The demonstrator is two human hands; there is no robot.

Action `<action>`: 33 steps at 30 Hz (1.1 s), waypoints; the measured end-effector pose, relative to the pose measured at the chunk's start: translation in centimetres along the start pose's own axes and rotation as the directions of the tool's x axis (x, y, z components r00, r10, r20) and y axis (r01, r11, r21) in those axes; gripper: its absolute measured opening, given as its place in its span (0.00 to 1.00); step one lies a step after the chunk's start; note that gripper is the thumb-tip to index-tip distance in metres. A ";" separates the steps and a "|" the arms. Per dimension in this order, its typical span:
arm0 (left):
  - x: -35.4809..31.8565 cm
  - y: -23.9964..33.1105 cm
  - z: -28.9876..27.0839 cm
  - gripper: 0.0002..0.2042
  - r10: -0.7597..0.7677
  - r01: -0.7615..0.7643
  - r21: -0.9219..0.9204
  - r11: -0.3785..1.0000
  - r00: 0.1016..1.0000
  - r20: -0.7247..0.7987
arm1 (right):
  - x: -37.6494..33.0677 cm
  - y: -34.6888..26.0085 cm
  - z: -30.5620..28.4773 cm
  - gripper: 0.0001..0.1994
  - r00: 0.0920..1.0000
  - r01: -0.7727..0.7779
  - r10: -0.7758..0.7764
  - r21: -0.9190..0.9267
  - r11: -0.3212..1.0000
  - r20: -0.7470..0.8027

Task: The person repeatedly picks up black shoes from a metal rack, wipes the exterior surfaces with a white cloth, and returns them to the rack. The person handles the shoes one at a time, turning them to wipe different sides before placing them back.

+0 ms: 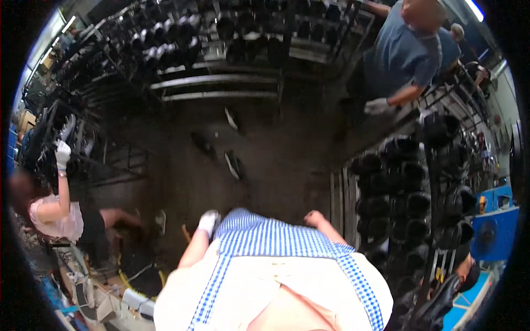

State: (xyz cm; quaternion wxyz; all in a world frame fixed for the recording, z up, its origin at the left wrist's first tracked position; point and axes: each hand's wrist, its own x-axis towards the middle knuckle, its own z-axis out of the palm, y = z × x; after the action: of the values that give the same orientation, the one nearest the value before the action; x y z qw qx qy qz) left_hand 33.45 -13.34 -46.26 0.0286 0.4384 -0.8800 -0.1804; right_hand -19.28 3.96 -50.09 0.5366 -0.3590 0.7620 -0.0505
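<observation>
My left hand (208, 222), in a white glove, hangs beside the blue-and-white striped apron (276, 237). A dark shape lies against its right side, and I cannot make out whether the fingers hold it. On the other side of the apron, my bare right hand (314, 218) hangs with its fingers curled in, and nothing shows in it. Ahead on the dark floor (276, 160) lie a far black-and-white shoe (232, 118), a nearer black-and-white shoe (233, 165) and a dark, blurred object (203, 144) to their left.
A rack of dark shoes (392, 193) stands close on my right. Low metal rails (221, 88) run below shelves of shoes (232, 33) ahead. Far right, a gloved person (403, 55) stands; a person in a pink top (58, 212) reaches into a rack on the left.
</observation>
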 end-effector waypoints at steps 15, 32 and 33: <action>9.1 2.3 -3.9 0.21 -0.341 0.589 -0.507 0.629 0.795 0.501 | -8.5 9.7 11.5 0.18 0.927 -0.247 0.334 0.389 0.888 -0.172; 6.7 -9.2 -6.1 0.14 -0.534 0.784 -0.616 0.069 0.551 0.641 | -1.2 -16.8 3.6 0.12 0.981 -0.083 0.150 0.429 0.900 -0.126; 7.1 -9.1 -6.1 0.15 -0.534 0.772 -0.630 0.090 0.571 0.624 | -1.1 -17.1 4.2 0.12 0.985 -0.102 0.138 0.297 0.949 -0.101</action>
State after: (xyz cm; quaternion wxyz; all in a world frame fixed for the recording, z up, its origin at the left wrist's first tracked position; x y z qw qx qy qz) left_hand 37.30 -25.72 -44.46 0.0575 0.6780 -0.3573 -0.6398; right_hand -7.12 -6.67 -43.05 0.5385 -0.2256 0.7978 -0.1507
